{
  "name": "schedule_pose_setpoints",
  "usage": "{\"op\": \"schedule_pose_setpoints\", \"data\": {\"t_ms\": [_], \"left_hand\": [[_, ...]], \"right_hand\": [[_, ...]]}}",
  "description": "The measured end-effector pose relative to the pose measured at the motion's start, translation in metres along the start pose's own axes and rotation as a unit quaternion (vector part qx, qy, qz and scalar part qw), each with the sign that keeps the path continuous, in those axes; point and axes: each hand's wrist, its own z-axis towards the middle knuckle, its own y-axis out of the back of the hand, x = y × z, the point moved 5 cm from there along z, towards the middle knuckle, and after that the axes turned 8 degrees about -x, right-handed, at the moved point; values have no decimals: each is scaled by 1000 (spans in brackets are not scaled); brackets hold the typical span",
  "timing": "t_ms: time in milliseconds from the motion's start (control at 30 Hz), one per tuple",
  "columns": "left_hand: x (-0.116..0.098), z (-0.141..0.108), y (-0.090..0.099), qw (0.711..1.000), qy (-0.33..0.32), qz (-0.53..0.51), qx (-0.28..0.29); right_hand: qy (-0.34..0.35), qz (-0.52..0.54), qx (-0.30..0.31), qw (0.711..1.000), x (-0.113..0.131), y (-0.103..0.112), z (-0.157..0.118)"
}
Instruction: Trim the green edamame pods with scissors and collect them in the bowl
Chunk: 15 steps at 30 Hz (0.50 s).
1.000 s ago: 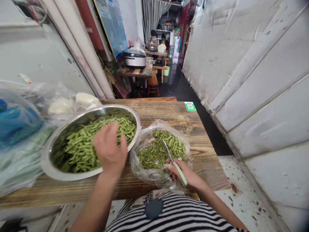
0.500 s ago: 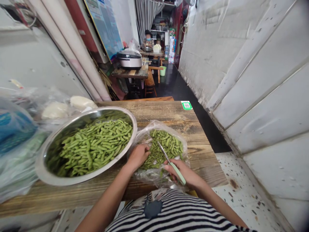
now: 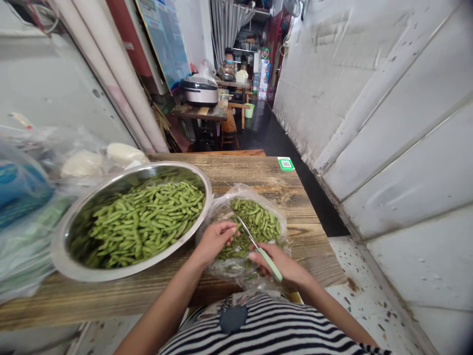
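Observation:
My right hand [image 3: 273, 261] is closed round the pale green handles of a pair of scissors [image 3: 269, 264]. The blades point up and left, their tips close to the fingertips of my left hand [image 3: 217, 241]. Those left fingers are pinched together over the plastic bag, and what sits between them is too small to make out. Green edamame pods [image 3: 260, 219] lie in the opened clear plastic bag [image 3: 218, 204] beneath both hands. To the left, a wide steel basin [image 3: 70, 268] holds a large heap of edamame pods [image 3: 148, 222].
The wooden table [image 3: 310, 246] carries a green QR-code sticker [image 3: 286, 163] at its far right corner. Clear plastic bags [image 3: 25, 241] with pale contents crowd its left end. Farther back, a rice cooker [image 3: 199, 92] stands on another table, and a person [image 3: 228, 64] sits beyond it.
My left hand has risen from the pods and moved slightly right, its fingers now by the scissor tips. The scissors have shifted a little to the left.

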Motion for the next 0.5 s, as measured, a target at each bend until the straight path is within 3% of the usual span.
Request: {"op": "schedule_pose_setpoints", "data": {"t_ms": [200,367,500], "left_hand": [[3,-3,-2,998,23,-52,4],[5,-7,-4,990,78,-111,23],[-4,-10,0,984,62,-167,-24]], "right_hand": [[13,-39,-18,999,5,0,1],[-10,-4,-19,1000,5,-4,3],[-15,45,-19,999,11,-5,2]]}}
